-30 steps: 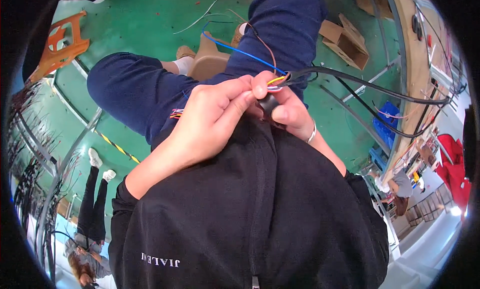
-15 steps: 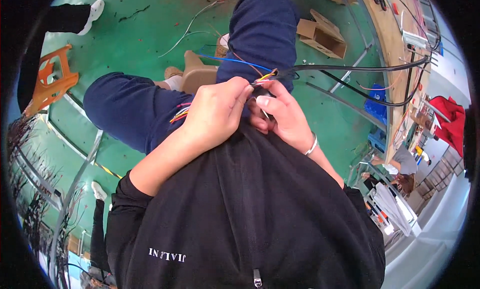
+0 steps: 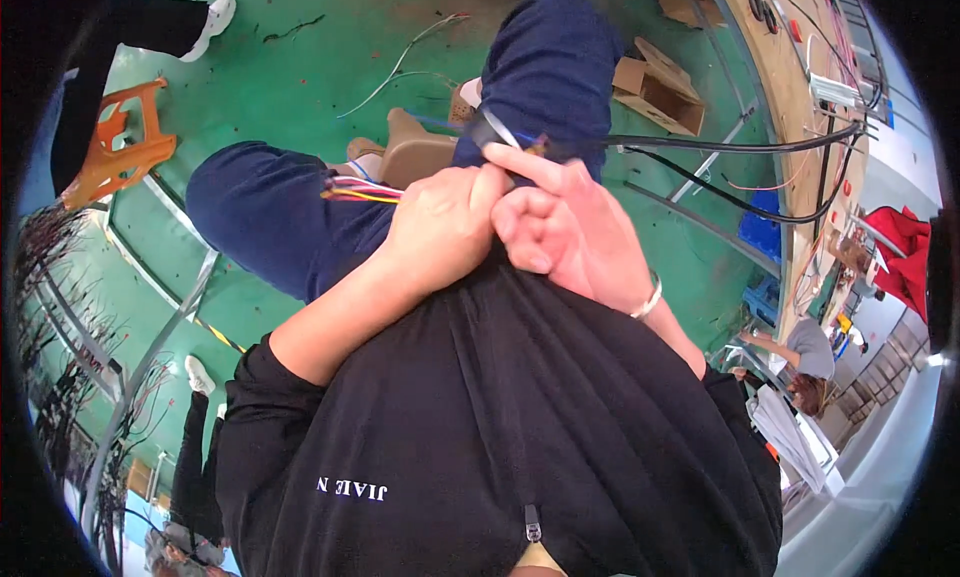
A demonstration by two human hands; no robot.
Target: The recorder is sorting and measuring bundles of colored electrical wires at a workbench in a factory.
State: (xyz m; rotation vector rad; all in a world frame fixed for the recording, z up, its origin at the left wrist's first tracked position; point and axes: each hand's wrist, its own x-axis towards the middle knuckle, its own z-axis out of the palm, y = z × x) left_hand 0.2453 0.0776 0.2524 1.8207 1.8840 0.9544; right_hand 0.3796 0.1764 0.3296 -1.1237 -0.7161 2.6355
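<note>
Over my lap, my left hand [image 3: 440, 222] is closed round a bundle of thin coloured wires [image 3: 365, 190]; their red, yellow, white and purple lengths stick out on its left side. Close against it is my right hand [image 3: 580, 222], its index finger reaching left and the other fingers curled. At that fingertip a dark thing with a pale strip [image 3: 500, 129] is smeared by motion, so its kind is unclear. A thick black cable [image 3: 720, 138] comes in from the bench on the right and runs to the hands, where its end is hidden or blurred.
A wooden workbench [image 3: 790, 97] with cables and tools curves along the right. An open cardboard box [image 3: 660, 89] lies on the green floor beside my knee. An orange stool [image 3: 130, 142] and a standing person's leg [image 3: 165, 25] are at the left. Loose wire [image 3: 400, 62] lies ahead.
My right hand has opened out from its pinch beside the wires, its index finger now stretched left. A dark blurred thing has swung up above the hands. The whole view has shifted slightly.
</note>
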